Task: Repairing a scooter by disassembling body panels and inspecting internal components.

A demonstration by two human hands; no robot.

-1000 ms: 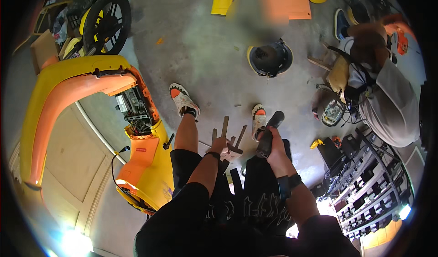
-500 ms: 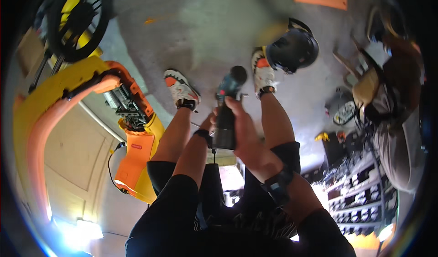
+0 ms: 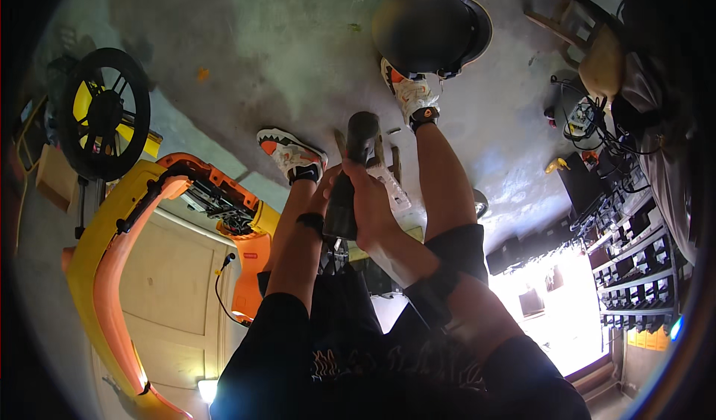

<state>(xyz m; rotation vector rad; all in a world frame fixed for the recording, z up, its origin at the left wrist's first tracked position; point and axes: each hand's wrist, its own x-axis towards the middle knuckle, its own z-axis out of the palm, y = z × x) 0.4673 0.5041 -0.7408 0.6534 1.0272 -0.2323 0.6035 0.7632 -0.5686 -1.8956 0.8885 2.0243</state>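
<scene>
My right hand [image 3: 371,204] is closed round a dark cordless drill [image 3: 341,205], holding it upright between my knees. Its rounded black head [image 3: 363,127] points away from me. My left hand [image 3: 328,184] presses against the drill's left side, with most of its fingers hidden behind the tool. Beyond the drill, a white power strip [image 3: 393,187] lies on the floor, partly covered by my right hand. A black helmet-like shell [image 3: 421,29] shows just past my right shoe [image 3: 410,92].
On the left stands a yellow-and-orange curved vehicle body [image 3: 101,271] with exposed wiring and a black spoked wheel [image 3: 104,114]. At the right are a wooden chair [image 3: 597,70], tangled black cables [image 3: 597,125] and a rack with rows of dark parts [image 3: 638,278].
My view has shifted. The drill and both hands sit slightly lower and further left in view, with the drill's head turned more away. The helmet-like shell appears higher and further left.
</scene>
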